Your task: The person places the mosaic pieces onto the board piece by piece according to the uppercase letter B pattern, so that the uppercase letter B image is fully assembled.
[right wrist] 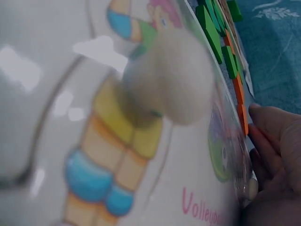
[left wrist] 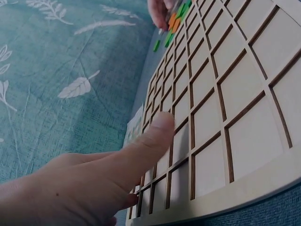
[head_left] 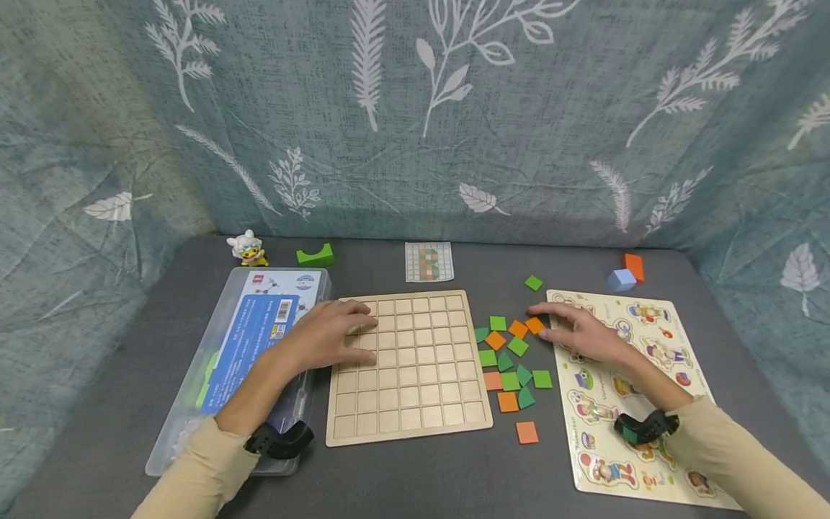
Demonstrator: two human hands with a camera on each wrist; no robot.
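My left hand (head_left: 329,335) is over the left edge of a wooden grid board (head_left: 408,395), its fingers and thumb stretched apart with nothing between them. In the left wrist view the thumb (left wrist: 157,132) extends over the board's square cells. Right of the board lies a loose group of flat tiles: green squares (head_left: 509,381), dark green curved pieces (head_left: 526,397) and orange squares (head_left: 508,401). My right hand (head_left: 580,335) reaches across a picture puzzle board (head_left: 570,447), fingers spread around an orange tile (head_left: 534,326). Whether they touch it, I cannot tell.
A small printed grid pattern card (head_left: 429,262) lies behind the board. On the left are a clear plastic case (head_left: 194,418), a toy figure (head_left: 248,249) and a green arch block (head_left: 315,255). Blue (head_left: 622,280) and orange (head_left: 634,267) blocks sit back right; a curtain (head_left: 402,180) hangs behind.
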